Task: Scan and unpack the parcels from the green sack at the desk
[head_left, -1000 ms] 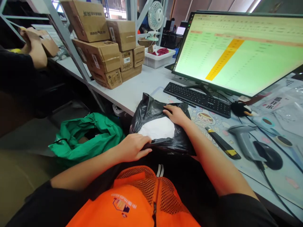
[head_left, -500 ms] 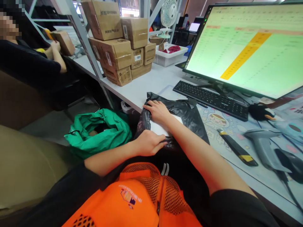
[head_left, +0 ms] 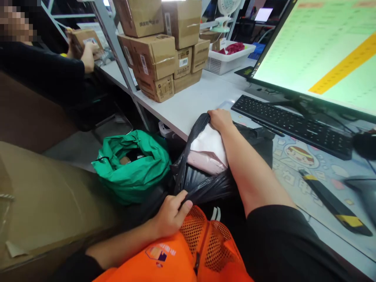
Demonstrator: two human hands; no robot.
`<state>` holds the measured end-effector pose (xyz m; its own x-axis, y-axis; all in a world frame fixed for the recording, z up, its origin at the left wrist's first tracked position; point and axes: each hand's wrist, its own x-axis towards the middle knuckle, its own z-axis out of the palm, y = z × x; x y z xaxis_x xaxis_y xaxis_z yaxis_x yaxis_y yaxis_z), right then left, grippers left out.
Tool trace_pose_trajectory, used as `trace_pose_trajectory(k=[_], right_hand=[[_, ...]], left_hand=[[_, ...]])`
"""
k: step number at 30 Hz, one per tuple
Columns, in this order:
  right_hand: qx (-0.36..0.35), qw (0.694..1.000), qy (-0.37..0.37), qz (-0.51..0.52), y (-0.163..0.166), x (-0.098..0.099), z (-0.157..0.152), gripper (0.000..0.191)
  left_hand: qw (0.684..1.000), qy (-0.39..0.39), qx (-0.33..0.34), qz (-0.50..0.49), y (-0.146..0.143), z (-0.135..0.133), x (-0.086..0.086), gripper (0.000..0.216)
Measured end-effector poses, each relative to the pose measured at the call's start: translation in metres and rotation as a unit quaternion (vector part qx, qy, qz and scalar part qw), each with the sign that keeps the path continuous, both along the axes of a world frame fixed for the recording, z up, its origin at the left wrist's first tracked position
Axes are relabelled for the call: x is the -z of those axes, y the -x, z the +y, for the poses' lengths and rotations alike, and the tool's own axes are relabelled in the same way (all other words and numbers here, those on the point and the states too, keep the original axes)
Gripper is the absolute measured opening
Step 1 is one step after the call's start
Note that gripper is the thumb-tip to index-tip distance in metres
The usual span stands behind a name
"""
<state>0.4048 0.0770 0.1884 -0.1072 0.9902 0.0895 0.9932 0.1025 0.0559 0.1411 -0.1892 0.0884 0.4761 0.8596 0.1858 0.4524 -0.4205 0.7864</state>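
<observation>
A black plastic bag (head_left: 202, 184) lies at the desk's near edge, its mouth stretched wide. My left hand (head_left: 173, 213) pinches the rim on the side near my body. Farther off, my right hand (head_left: 221, 119) is closed on the far rim, with its fingertips partly hidden. Inside the opening show a white sheet or wrap (head_left: 207, 141) and a pale pink packet (head_left: 208, 161) in clear film. What lies deeper in the bag cannot be seen.
A green cloth sack (head_left: 138, 184) stands open below left, beside a large cardboard box (head_left: 49, 203). Cartons (head_left: 155, 56) are stacked on the desk. Keyboard (head_left: 290, 125), monitor (head_left: 326, 51) and box cutter (head_left: 335, 203) are at right. A co-worker (head_left: 44, 66) holds a carton at left.
My hands have moved apart, the left toward my body, the right away, pulling the bag's mouth open. The pink packet has come into sight. My view has shifted left.
</observation>
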Motion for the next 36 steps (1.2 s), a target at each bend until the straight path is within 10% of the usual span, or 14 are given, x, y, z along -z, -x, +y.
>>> trace_pose_trajectory(k=[7, 17, 27, 32, 36], right_hand=[[0.029, 0.998, 0.006, 0.062, 0.002, 0.005, -0.007, 0.046], [0.024, 0.993, 0.032, 0.115, 0.010, 0.002, -0.043, 0.062], [-0.050, 0.996, -0.058, 0.052, 0.069, -0.005, -0.112, 0.052], [0.018, 0.997, 0.035, 0.065, 0.077, -0.027, -0.127, 0.027], [0.171, 0.981, -0.027, 0.082, 0.035, -0.066, -0.128, 0.029]], left_hand=[[0.911, 0.289, -0.043, -0.291, -0.018, 0.095, 0.064, 0.077], [0.754, 0.406, -0.043, -0.515, -0.043, 0.174, 0.000, 0.078], [0.843, 0.384, 0.126, -0.355, -0.014, 0.139, -0.015, 0.096], [0.895, 0.317, 0.078, -0.303, -0.019, 0.100, -0.018, 0.096], [0.921, 0.291, 0.060, -0.252, -0.002, 0.075, -0.015, 0.092]])
